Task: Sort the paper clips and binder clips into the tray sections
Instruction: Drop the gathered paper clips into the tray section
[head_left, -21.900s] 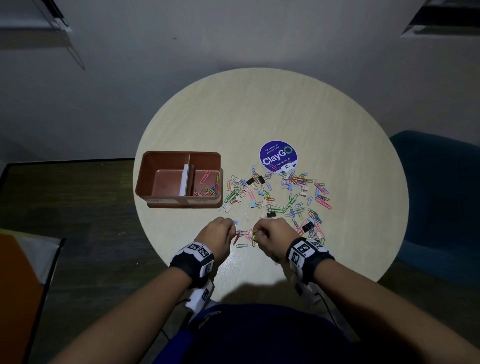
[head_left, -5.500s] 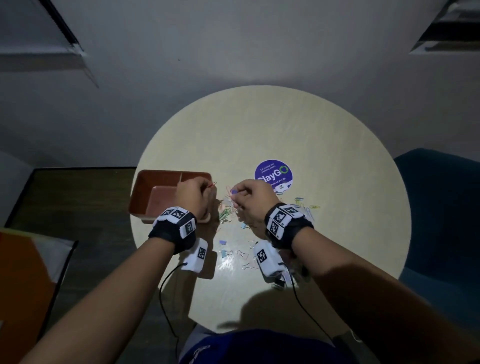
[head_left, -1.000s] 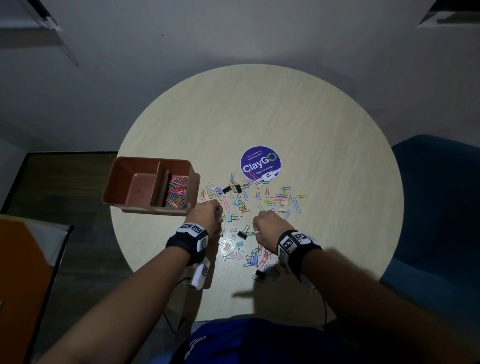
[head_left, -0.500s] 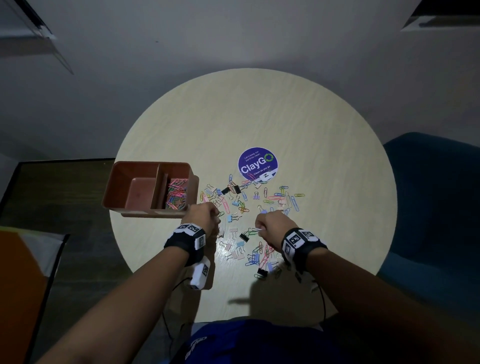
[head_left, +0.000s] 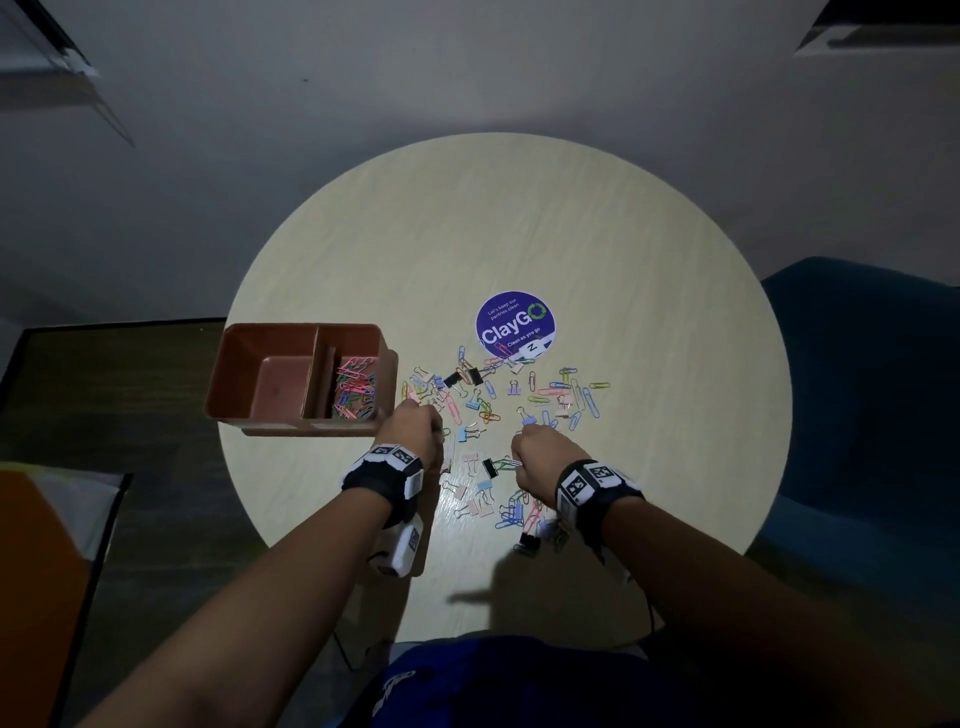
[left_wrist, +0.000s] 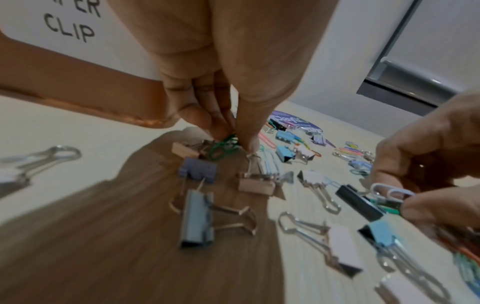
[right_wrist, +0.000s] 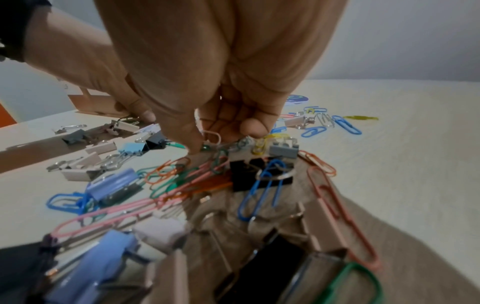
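Observation:
The brown two-section tray (head_left: 235, 375) stands at the table's left; its right section holds a heap of coloured paper clips (head_left: 355, 387), its left section looks bare. Loose paper clips and binder clips (head_left: 470, 404) lie scattered between the tray and my hands. My left hand (head_left: 436, 432) is down on the table just right of the tray, its fingertips pinching a green paper clip (left_wrist: 223, 147). My right hand (head_left: 519, 460) hovers low over the pile and pinches a few paper clips (right_wrist: 210, 138), white and green ones, beside a black binder clip (head_left: 489, 466).
A round purple sticker (head_left: 515, 325) lies beyond the pile. A label reading "CLIP" (left_wrist: 68, 30) is stuck on the tray's front wall. The round table's edge (head_left: 244, 493) runs close by my left forearm. A blue chair (head_left: 872, 395) stands to the right.
Since 5.5 s ago both hands have come back from the tray to the pile. Over the last second they have stayed almost still, picking at clips.

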